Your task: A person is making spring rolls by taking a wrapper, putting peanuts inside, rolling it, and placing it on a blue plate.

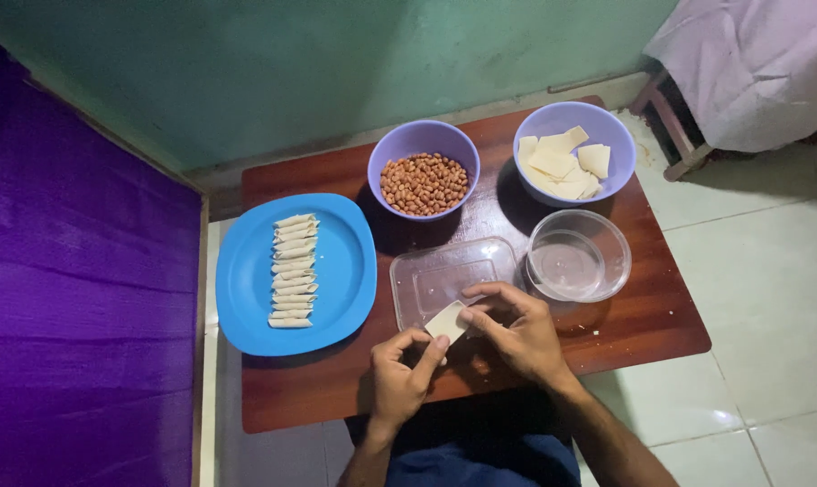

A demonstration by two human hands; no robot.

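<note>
**Folding a small dough square over the low table**

Both hands meet at one pale dough square, held just above the near edge of the wooden table. The left hand pinches its near corner between thumb and fingertips; the right hand closes on the far side, fingers curled over the top edge. So neither hand is loose: each is narrowed down on the same piece.

Just beyond the grip lies a clear plastic lid, and past the right hand a clear round container. Farther off from the grip stand two purple bowls, the bowl of peanuts straight ahead and the bowl of cut squares behind the round container. Out to the left of the left hand, a blue plate carries a neat column of finished rolls.

To my eye, the roll wants a light, even pinch: thumbs pressing just enough to keep the edge straight, without stretching or tearing the thin sheet, so it matches those on the plate.
</note>
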